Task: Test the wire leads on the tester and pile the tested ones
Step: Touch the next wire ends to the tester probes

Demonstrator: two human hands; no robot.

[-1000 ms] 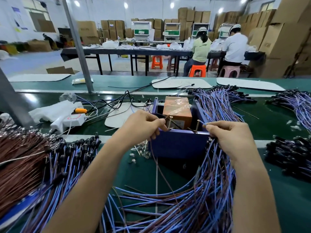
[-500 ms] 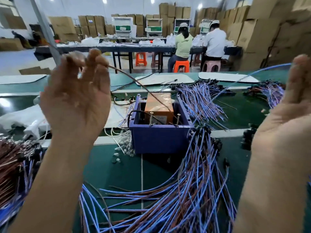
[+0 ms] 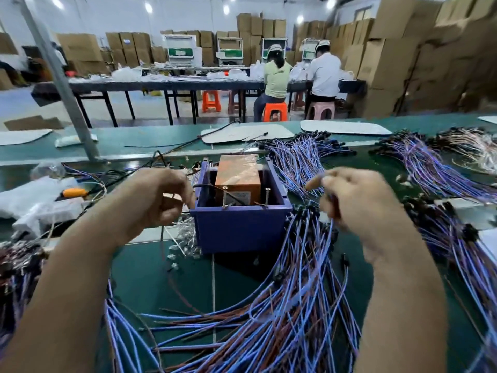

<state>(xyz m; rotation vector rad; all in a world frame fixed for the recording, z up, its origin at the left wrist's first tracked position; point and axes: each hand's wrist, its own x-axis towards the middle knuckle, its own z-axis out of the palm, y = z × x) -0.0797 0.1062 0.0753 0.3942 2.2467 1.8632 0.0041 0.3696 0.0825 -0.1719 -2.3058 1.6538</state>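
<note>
Head view: left hand [image 3: 158, 200] pinches a brown wire [image 3: 162, 238], right hand [image 3: 357, 200] a blue wire [image 3: 330, 238]; the heap [image 3: 269, 319] beneath the right fingers may snag it before the tester [image 3: 239, 227].

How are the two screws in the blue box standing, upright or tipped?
Upright: both screws stand heads up inside the blue box.
</note>
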